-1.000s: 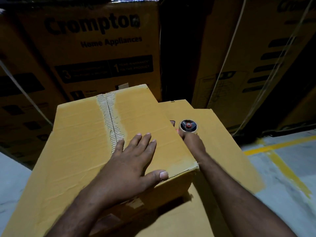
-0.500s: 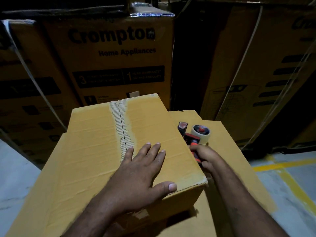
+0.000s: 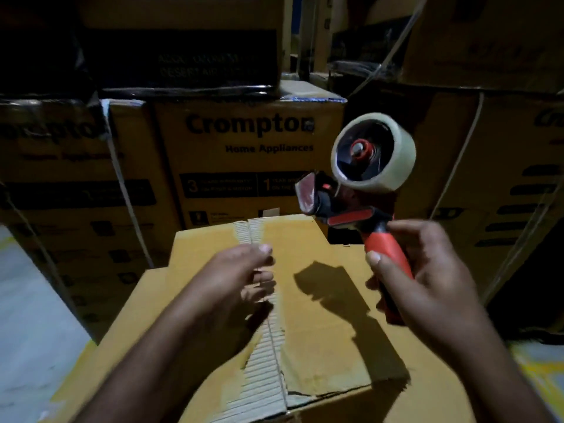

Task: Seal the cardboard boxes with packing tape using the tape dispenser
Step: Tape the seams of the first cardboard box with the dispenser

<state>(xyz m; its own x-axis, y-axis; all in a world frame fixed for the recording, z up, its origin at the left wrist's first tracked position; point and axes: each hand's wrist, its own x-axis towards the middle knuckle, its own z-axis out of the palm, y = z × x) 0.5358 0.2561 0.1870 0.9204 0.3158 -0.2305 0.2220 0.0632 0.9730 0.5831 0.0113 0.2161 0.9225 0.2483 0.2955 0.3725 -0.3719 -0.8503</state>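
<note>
Lifted off box (image 3: 299, 239), tape dispenser (image 3: 360, 193) now in R hand (image 3: 433, 276) grip; L hand (image 3: 238, 285) blurred, loose, empty.

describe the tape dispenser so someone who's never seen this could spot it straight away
Start at the plain cardboard box in front of the printed Crompton cartons. Above its right side, the right hand grips the tape dispenser. It is the only red-and-black thing here, with a pale tape roll on top.

Back there, a stacked carton (image 3: 250, 154) reads "Crompton Home Appliances", with a darker carton (image 3: 183, 50) sitting on top of it. A pale strap (image 3: 122, 184) runs down the neighbouring stack on the left. Grey floor (image 3: 30, 315) shows at left, and yellow paint (image 3: 540, 370) marks it at right.
</note>
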